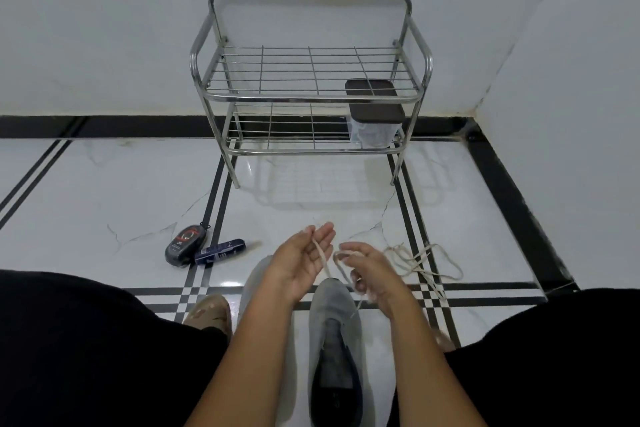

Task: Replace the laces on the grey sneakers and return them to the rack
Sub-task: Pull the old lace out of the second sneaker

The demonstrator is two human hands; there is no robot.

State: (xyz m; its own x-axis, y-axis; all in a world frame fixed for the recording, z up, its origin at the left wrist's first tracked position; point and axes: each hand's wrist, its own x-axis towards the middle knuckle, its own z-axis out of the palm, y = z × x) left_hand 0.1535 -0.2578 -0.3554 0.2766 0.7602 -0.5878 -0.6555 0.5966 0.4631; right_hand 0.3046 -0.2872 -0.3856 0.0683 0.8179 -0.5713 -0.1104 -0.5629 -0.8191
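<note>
A grey sneaker [334,333] lies on the floor between my knees, toe pointing away, with its tongue exposed. A second grey sneaker [251,291] lies to its left, mostly hidden under my left forearm. My left hand [301,262] is held palm up above the toes, fingers nearly straight, with a cream lace [320,258] running across the palm down toward the shoe. My right hand [369,270] has its fingers curled round a loop of the same lace. The steel shoe rack [308,97] stands against the wall ahead.
More cream lace [426,263] lies tangled on the tiles to the right. A black shoe-polish container [186,243] and a dark blue tube [220,251] lie at the left. A clear box with a brown lid [375,125] sits on the rack's lower shelf.
</note>
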